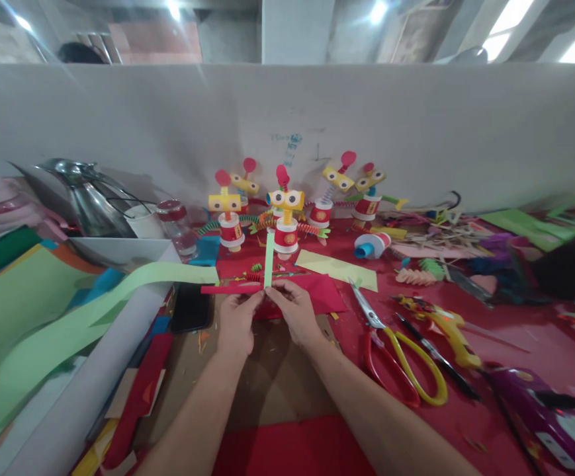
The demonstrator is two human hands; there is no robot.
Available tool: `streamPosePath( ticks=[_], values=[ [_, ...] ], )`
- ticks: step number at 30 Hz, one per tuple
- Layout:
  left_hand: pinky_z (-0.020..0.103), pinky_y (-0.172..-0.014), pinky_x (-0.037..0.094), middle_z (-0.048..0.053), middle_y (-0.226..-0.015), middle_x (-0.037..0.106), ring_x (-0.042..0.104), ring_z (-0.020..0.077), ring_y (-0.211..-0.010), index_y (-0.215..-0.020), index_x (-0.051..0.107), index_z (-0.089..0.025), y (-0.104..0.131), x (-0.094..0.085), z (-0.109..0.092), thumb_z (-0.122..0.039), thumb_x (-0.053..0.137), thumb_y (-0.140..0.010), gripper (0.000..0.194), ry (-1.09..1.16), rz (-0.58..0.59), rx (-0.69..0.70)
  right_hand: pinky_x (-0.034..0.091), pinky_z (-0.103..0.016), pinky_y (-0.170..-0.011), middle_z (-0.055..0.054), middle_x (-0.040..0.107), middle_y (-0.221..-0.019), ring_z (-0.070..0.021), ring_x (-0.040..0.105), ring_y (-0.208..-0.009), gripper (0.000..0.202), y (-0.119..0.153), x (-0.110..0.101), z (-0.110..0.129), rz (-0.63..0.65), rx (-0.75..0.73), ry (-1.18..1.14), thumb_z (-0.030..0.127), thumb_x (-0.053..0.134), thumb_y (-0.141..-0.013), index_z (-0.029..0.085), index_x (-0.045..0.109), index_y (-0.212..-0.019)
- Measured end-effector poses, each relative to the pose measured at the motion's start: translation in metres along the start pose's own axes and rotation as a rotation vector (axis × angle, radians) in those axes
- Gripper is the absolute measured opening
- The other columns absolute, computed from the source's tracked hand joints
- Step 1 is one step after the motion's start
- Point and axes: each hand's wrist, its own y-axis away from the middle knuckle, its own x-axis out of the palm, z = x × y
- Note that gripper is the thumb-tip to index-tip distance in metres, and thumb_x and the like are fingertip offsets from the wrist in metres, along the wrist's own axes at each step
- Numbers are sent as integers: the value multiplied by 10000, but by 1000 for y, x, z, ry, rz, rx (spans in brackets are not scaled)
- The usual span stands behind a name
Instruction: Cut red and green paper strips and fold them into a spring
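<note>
My left hand (237,320) pinches a narrow red paper strip (227,289), which reaches out level to the left. With its fingertips closed at the strips' corner, my right hand (293,311) grips a light green paper strip (269,258) that stands upright. The two strips meet at a right angle between my fingertips; whether they are glued there is hidden. Behind my hands lies a red paper sheet (324,293), with a pale yellow-green paper piece (337,270) just beyond. Under my wrists is a brown board (267,390).
Several paper-cup figures (286,238) stand at the back; one cup (374,244) lies sideways. Right are large scissors (374,317), a pen (436,357), a yellow glue gun (446,330) and a purple device (545,416). Left are a phone (192,307), a box of coloured paper (133,357) and a metal jug (88,198).
</note>
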Motion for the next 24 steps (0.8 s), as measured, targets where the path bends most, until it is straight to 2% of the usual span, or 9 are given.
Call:
streamPosePath(
  ticks=[4,8,14,19,24],
  values=[
    [294,-700,487,38,-679,699,636,162,-672,-754,713,-140,-2,-4,1,-200,795,-503,270,-70,73,-10,432,-271,-636,17,625,-664,-134,530,-629,110,0,0,1,-22,12,3,297,687,-676,203,668,-731],
    [323,-696,502,35,-618,681,641,188,-673,-673,703,-139,-2,-2,-3,-223,820,-443,271,-45,42,-54,409,-268,-622,22,622,-635,-121,520,-594,84,-1,0,4,-12,37,-38,265,688,-667,198,663,-712],
    [319,-703,509,14,-648,678,627,153,-649,-685,682,-142,0,-1,-8,-209,834,-440,296,1,20,-28,402,-264,-631,25,620,-640,-116,514,-604,71,-2,-1,4,5,52,-51,249,693,-659,196,659,-691],
    [266,-672,500,7,-640,663,607,114,-615,-671,671,-129,-3,-8,-6,-205,843,-419,315,-31,26,-101,414,-257,-608,24,605,-628,-117,512,-591,119,-1,-2,3,15,64,-58,289,715,-641,193,663,-689],
    [251,-701,491,15,-653,661,608,101,-625,-676,661,-118,-3,-9,-8,-208,849,-413,335,-71,13,-136,462,-292,-703,-6,669,-758,-159,582,-705,146,0,-7,-3,74,10,-23,304,716,-671,209,696,-780]
  ],
)
